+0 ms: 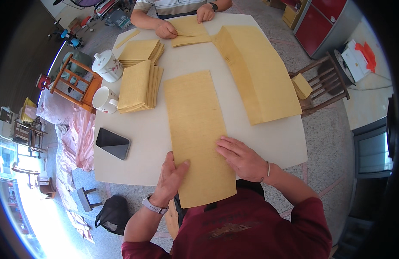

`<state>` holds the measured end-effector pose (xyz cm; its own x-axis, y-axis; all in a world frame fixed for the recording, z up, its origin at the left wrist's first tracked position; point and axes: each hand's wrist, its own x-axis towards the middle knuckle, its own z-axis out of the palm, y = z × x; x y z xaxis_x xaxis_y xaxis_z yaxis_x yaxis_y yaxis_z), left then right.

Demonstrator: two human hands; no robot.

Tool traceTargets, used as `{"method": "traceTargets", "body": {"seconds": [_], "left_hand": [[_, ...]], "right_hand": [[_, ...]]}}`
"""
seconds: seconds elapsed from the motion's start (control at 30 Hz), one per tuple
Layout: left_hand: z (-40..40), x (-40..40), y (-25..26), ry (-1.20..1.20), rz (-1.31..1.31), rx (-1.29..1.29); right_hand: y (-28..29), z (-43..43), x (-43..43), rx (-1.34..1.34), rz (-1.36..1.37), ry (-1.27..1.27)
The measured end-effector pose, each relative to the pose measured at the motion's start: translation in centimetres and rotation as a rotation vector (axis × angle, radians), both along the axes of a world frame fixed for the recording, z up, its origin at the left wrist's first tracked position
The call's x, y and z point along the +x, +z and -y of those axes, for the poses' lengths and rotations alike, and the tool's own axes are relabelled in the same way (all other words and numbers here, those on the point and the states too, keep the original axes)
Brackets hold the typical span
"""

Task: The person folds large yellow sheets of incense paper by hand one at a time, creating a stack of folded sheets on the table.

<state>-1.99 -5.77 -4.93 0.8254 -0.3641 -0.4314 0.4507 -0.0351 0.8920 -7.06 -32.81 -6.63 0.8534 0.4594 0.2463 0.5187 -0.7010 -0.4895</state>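
A long sheet of yellow paper [199, 119] lies lengthwise before me, its near end reaching past the table edge above my lap. My left hand [172, 174] grips its left edge, thumb on top and fingers underneath. Flat on the right edge rest the fingers of my right hand [240, 157]; no grip shows there. Two piles of folded yellow paper [133, 85] [139, 51] are at the left. To the right is a wide stack of yellow paper [264, 77] with a crease along its left side. Across the table, another person's hands [167, 29] touch a folded yellow sheet [191, 24].
On the left of the white table [144, 136] are a smartphone [113, 143], a white mug [105, 99] and a lidded porcelain cup [108, 65]. A yellow strip [127, 39] lies near the far left edge. A wooden chair [329, 84] stands at the right, holding small folded papers [302, 86].
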Motion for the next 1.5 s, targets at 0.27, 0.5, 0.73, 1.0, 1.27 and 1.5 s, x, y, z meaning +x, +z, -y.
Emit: {"method": "traceTargets", "body": {"seconds": [0.27, 0.5, 0.73, 1.0, 1.27, 1.5], "left_hand": [[-0.1, 0.6, 0.2, 0.038, -0.142, -0.098], [-0.2, 0.2, 0.5, -0.020, -0.076, -0.011], [-3.2, 0.2, 2.6, -0.282, 0.780, 0.692], [-4.0, -0.5, 2.2, -0.731, 0.996, 0.724], [-2.4, -0.1, -0.9, -0.257, 1.029, 0.559], [-0.9, -0.5, -0.2, -0.107, 0.727, 0.638]], "right_hand": [[0.8, 1.3, -1.1, -0.009, 0.002, 0.117], [0.2, 0.5, -1.1, -0.012, 0.148, 0.071], [0.1, 1.1, -2.5, 0.150, 0.035, 0.088], [1.8, 1.7, -3.7, 0.278, -0.155, 0.006], [1.5, 1.1, -0.7, 0.563, -0.353, -0.261], [1.8, -1.8, 0.5, 0.646, -0.405, -0.664]]}}
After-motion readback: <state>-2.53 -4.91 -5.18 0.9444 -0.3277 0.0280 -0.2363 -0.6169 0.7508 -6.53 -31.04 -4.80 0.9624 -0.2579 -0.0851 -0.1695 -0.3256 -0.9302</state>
